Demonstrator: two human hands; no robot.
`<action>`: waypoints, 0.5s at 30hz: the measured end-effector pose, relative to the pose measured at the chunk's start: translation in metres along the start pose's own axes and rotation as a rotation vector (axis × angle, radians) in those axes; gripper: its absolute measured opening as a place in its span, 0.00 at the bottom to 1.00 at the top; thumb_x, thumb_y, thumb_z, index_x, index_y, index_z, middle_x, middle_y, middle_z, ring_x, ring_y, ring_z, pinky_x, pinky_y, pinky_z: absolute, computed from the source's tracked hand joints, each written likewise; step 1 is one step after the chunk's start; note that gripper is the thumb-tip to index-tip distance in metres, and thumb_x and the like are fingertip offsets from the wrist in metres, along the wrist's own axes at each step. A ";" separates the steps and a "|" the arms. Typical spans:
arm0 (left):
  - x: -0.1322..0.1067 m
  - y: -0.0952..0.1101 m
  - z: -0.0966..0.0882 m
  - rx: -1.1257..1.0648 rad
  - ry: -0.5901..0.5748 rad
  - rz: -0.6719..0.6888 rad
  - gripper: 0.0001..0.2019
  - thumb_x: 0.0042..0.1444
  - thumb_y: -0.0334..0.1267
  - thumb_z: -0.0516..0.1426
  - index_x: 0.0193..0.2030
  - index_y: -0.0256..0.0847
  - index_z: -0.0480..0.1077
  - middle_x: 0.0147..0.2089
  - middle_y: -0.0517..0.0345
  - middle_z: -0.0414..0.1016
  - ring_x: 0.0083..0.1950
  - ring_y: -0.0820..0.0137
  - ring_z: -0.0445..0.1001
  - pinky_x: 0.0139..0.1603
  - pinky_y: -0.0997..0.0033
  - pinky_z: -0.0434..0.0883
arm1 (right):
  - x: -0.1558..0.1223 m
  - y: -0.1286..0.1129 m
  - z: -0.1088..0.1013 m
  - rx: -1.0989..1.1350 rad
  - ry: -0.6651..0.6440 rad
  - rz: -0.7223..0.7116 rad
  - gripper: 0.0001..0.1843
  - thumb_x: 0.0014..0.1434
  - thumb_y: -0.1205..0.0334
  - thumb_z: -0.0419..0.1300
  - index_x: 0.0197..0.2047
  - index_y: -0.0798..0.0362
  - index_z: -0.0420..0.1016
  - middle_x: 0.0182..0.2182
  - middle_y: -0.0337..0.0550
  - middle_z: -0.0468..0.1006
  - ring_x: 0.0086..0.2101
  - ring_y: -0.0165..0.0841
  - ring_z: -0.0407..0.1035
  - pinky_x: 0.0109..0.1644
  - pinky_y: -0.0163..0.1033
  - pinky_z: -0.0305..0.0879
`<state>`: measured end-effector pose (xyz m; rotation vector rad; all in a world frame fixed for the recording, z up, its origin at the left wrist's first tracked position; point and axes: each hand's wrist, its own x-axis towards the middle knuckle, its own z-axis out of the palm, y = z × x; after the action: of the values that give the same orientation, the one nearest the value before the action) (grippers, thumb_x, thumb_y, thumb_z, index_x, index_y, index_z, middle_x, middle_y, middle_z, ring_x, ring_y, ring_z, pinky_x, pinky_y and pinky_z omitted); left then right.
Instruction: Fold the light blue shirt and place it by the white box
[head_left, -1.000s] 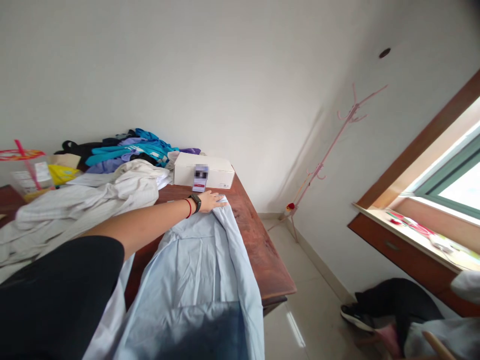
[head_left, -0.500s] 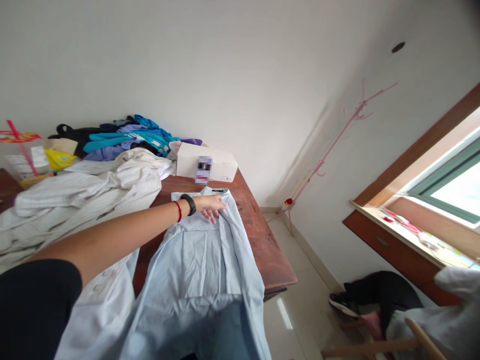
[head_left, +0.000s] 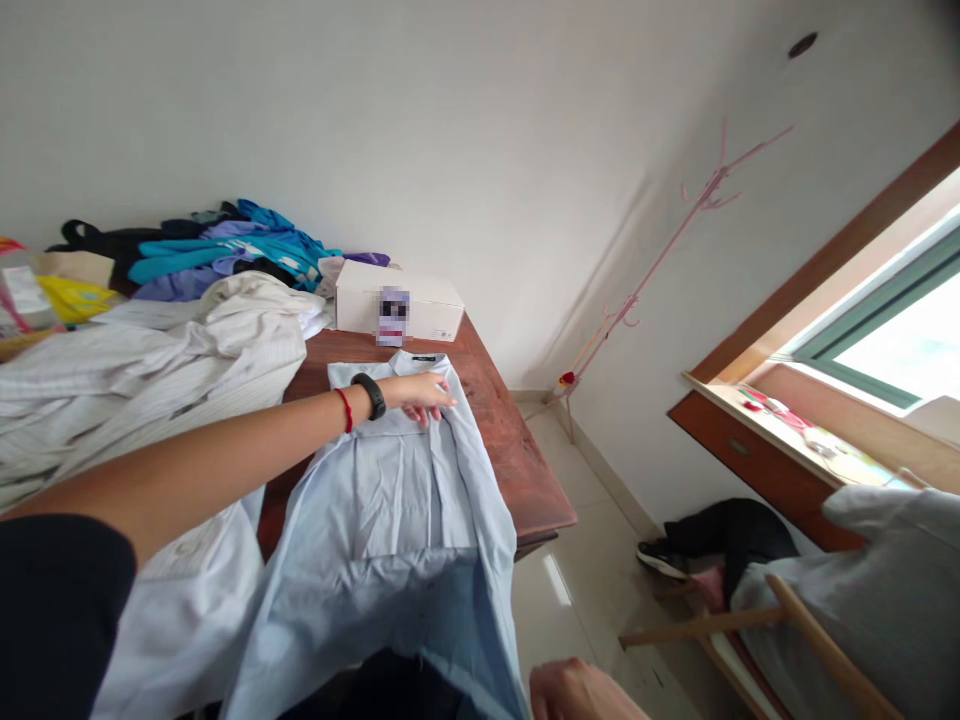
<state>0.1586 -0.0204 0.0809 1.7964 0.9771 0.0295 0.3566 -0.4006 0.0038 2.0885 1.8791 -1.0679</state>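
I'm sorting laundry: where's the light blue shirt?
Head view, lower centre: the light blue shirt lies partly on the wooden table, under the left hand.

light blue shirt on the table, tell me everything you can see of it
The light blue shirt looks like thin cloth, creased, with long folds down its middle. Its upper part lies on the reddish-brown wooden table, collar and dark label at the far end. Its near part gapes in shadow and runs out of the picture. The left hand seems to touch it near the collar; whether the right hand touches it is unclear.
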 end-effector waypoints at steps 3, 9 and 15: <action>-0.024 0.010 0.021 -0.170 -0.279 -0.028 0.27 0.60 0.52 0.62 0.61 0.43 0.64 0.53 0.43 0.79 0.42 0.56 0.83 0.37 0.65 0.77 | -0.001 -0.009 -0.017 0.045 0.186 -0.128 0.06 0.61 0.58 0.61 0.37 0.49 0.78 0.33 0.40 0.82 0.34 0.35 0.76 0.37 0.35 0.61; -0.025 0.009 0.058 -0.506 -0.289 -0.080 0.21 0.54 0.44 0.67 0.52 0.43 0.69 0.50 0.48 0.79 0.47 0.58 0.81 0.47 0.58 0.79 | 0.028 -0.030 -0.063 0.113 0.542 -0.317 0.07 0.67 0.58 0.58 0.41 0.50 0.75 0.35 0.42 0.78 0.35 0.34 0.73 0.40 0.37 0.64; -0.005 -0.002 0.081 -0.592 -0.105 0.021 0.10 0.55 0.39 0.67 0.39 0.38 0.72 0.37 0.53 0.78 0.39 0.67 0.80 0.49 0.65 0.79 | 0.079 -0.036 -0.100 0.087 0.814 -0.395 0.08 0.65 0.60 0.61 0.47 0.49 0.76 0.43 0.46 0.76 0.45 0.40 0.73 0.50 0.44 0.70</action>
<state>0.1897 -0.0860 0.0445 1.2494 0.7708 0.2131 0.3623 -0.2745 0.0447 2.4983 2.7244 -0.3293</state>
